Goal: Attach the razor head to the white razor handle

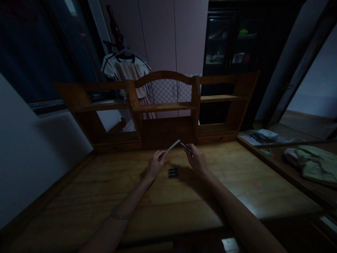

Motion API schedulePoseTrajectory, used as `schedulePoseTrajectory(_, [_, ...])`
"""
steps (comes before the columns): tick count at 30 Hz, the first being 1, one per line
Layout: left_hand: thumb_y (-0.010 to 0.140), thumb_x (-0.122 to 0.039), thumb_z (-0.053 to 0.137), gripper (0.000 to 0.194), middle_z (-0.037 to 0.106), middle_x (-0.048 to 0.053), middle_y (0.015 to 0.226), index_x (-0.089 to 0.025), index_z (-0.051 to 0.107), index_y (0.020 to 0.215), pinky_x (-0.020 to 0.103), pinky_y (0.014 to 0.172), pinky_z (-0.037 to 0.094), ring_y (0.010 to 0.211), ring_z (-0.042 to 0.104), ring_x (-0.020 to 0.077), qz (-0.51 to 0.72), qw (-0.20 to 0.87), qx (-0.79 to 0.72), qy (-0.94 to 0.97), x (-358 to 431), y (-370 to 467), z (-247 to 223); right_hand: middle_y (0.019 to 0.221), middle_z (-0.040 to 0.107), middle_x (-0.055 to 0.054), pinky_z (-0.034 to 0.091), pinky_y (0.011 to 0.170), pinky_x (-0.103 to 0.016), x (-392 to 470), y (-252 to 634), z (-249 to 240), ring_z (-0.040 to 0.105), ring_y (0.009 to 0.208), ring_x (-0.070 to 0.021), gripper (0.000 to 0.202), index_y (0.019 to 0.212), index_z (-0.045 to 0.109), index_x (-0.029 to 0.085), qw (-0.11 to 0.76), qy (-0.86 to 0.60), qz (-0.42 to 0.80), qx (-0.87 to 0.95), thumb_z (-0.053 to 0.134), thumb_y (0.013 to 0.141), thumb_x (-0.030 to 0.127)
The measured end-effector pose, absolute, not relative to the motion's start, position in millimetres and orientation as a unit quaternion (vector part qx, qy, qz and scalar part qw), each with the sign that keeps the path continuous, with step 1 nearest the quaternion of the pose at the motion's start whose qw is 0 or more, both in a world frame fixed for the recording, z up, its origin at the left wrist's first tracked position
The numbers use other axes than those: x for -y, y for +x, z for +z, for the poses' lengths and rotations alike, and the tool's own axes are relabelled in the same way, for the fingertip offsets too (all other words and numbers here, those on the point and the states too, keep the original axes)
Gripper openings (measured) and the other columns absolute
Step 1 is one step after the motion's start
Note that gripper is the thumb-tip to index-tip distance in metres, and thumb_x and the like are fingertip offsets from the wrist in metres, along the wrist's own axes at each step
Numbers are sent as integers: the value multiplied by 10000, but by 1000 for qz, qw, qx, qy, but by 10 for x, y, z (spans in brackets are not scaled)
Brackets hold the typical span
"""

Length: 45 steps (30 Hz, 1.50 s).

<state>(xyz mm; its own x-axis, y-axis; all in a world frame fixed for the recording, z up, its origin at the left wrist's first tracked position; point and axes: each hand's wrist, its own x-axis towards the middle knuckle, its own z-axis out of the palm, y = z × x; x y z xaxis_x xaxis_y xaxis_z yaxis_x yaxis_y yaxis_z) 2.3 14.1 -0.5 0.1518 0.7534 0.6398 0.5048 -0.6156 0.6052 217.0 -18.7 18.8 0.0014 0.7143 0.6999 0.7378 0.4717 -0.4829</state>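
My left hand (pixel 156 164) is closed round the lower end of a thin pale stick (pixel 173 144), which slants up to the right above the desk. Between the fingers of my right hand (pixel 196 159) is a dark pen-like tool (pixel 186 147), its tip close to the stick's upper end; whether they touch is unclear. Several small dark pieces (pixel 173 173) lie in a stack of rows on the wooden desk (pixel 126 196), below and between my hands.
A wooden shelf unit (pixel 163 107) stands along the desk's back edge. At the right are a pale green cloth bag (pixel 316 163) and a plastic packet (pixel 267 134). Clothes (pixel 129 72) hang behind the shelf.
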Motion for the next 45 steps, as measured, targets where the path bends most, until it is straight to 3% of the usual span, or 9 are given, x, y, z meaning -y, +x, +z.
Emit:
schedulePoseTrajectory(19, [897, -355, 469, 253, 653, 57, 940, -197, 652, 968, 281, 820, 451, 895, 608, 185, 489, 120, -427, 751, -171, 24, -32, 940, 672, -65, 408, 641, -250, 198, 2185, 230, 635, 791, -187, 219, 1036, 541, 207, 524, -560, -57, 639, 403, 943, 349])
schedulePoseTrajectory(35, [902, -346, 453, 238, 648, 55, 960, -195, 630, 953, 277, 832, 440, 913, 596, 183, 493, 142, -416, 751, -159, 34, -20, 950, 667, -65, 445, 715, -262, 178, 2157, 190, 632, 850, -189, 177, 1049, 535, 210, 499, -506, -22, 703, 426, 923, 271])
schedulePoseTrajectory(45, [898, -349, 462, 238, 658, 54, 962, -195, 636, 951, 274, 821, 444, 916, 602, 183, 489, 150, -415, 752, -162, 40, -18, 925, 676, -51, 420, 661, -254, 181, 2160, 194, 639, 800, -187, 178, 1039, 544, 218, 490, -532, -45, 689, 444, 923, 310])
